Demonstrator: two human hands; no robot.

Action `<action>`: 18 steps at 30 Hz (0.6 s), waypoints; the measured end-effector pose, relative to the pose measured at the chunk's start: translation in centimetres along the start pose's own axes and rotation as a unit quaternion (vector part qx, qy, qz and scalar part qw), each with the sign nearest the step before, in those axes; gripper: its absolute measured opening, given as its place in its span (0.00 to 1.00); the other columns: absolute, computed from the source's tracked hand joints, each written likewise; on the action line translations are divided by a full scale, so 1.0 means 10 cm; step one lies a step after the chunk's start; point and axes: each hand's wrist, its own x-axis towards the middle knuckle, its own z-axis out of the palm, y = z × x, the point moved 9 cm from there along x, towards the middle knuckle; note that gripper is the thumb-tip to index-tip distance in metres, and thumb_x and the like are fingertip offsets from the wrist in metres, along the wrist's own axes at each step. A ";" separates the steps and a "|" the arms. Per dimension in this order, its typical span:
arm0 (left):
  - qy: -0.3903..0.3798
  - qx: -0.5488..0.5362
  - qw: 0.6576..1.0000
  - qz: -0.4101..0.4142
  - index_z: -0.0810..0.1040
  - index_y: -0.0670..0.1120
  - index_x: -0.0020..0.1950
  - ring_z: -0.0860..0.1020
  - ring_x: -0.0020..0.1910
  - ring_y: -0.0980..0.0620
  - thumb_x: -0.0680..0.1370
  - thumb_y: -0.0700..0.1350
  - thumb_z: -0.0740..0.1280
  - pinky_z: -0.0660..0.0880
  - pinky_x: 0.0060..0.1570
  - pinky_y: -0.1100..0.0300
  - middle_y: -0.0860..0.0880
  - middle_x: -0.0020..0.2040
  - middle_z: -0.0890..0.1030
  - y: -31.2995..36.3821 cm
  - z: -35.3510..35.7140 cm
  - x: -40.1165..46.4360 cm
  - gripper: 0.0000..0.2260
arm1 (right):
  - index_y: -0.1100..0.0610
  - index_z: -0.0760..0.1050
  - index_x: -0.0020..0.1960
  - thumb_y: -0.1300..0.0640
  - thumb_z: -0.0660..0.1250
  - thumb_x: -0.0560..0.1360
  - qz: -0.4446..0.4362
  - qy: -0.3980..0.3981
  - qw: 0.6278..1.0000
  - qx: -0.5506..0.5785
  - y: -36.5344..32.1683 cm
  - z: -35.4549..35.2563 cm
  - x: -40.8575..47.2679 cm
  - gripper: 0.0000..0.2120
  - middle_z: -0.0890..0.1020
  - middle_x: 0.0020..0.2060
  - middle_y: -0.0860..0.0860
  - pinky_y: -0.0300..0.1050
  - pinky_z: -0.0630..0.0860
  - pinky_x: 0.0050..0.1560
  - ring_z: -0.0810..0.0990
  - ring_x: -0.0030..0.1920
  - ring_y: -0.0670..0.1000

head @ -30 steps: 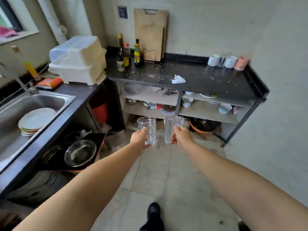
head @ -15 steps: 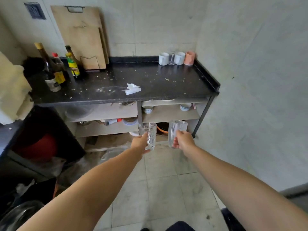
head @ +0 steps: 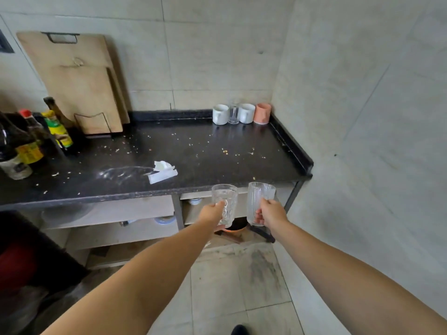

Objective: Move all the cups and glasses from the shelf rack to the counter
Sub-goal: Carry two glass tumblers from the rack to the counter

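Observation:
My left hand grips a patterned clear glass upright, just in front of the black counter and level with its front edge. My right hand holds a taller ribbed clear glass beside it. Both glasses hang over the floor, short of the counter top. At the counter's back right corner stand two white mugs, a small clear glass between them, and a pink cup. The shelf rack under the counter holds bowls and dishes, partly hidden.
A crumpled white tissue lies mid-counter amid crumbs. Sauce bottles stand at the left, and wooden cutting boards lean on the back wall. A tiled wall closes the right side. An orange-rimmed pan sits low under the rack.
I have come closer to the counter, and the view has turned right. Both hands have carried their glasses up toward the counter's front edge.

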 end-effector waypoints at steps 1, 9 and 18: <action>0.002 -0.006 1.000 0.005 0.70 0.32 0.68 0.68 0.32 0.53 0.81 0.47 0.60 0.79 0.54 0.51 0.47 0.34 0.67 0.11 0.05 0.10 0.22 | 0.61 0.71 0.51 0.55 0.55 0.82 -0.002 -0.005 1.000 -0.005 -0.09 -0.01 0.14 0.11 0.71 0.30 0.54 0.44 0.77 0.34 0.70 0.30 0.50; 0.013 -0.021 1.000 0.018 0.72 0.32 0.66 0.68 0.32 0.54 0.82 0.48 0.60 0.79 0.40 0.59 0.46 0.35 0.71 1.01 0.48 1.08 0.22 | 0.58 0.71 0.50 0.54 0.55 0.82 -0.052 -0.025 0.996 -0.068 -0.96 -0.01 1.29 0.10 0.74 0.31 0.52 0.53 0.82 0.48 0.75 0.30 0.50; -0.030 0.004 1.000 -0.010 0.73 0.36 0.66 0.75 0.35 0.53 0.82 0.48 0.60 0.80 0.46 0.57 0.45 0.42 0.78 1.84 0.86 2.43 0.19 | 0.60 0.73 0.46 0.56 0.57 0.81 -0.015 0.007 1.000 0.021 -1.54 0.20 2.61 0.10 0.73 0.32 0.53 0.45 0.80 0.39 0.73 0.31 0.49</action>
